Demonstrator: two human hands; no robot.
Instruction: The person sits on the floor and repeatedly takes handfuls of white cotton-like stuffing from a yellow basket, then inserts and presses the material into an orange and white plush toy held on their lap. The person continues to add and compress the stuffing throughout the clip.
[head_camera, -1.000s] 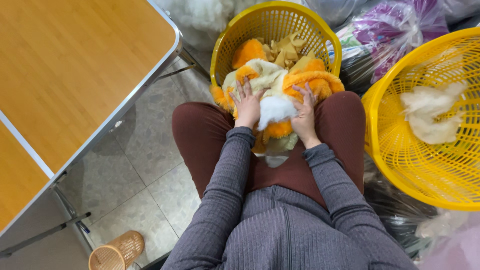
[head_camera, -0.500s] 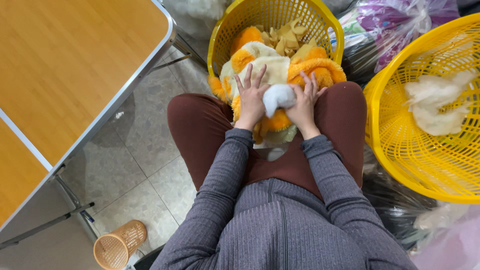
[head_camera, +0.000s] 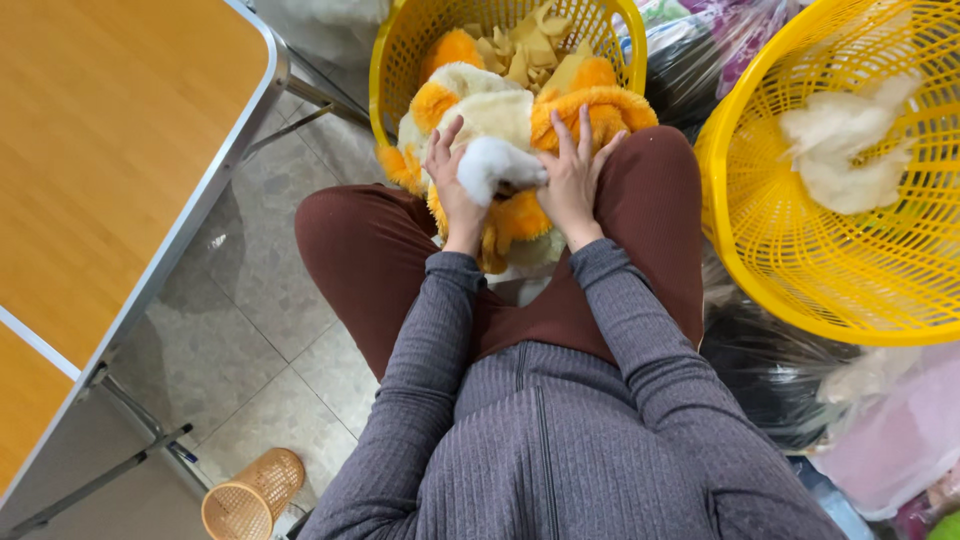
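Note:
An orange and cream plush toy skin (head_camera: 500, 120) lies across my knees, spilling out of the yellow basket (head_camera: 400, 50) in front of me. My left hand (head_camera: 452, 180) presses on its left side with fingers spread. My right hand (head_camera: 572, 175) rests flat on the orange fur to the right. Between the two hands bulges a wad of white stuffing (head_camera: 500, 160), touched by both. More cream and orange plush pieces (head_camera: 530, 45) fill the basket behind.
A second yellow basket (head_camera: 760, 250) at my right holds white stuffing (head_camera: 840, 150). A wooden folding table (head_camera: 100, 160) with a metal rim stands on the left. A small wicker bin (head_camera: 250, 495) sits on the tiled floor. Plastic bags (head_camera: 880, 430) crowd the right side.
Both hands have stayed on the plush at my knees, pushing the white stuffing between them; my left fingers spread wider. The view has shifted slightly closer.

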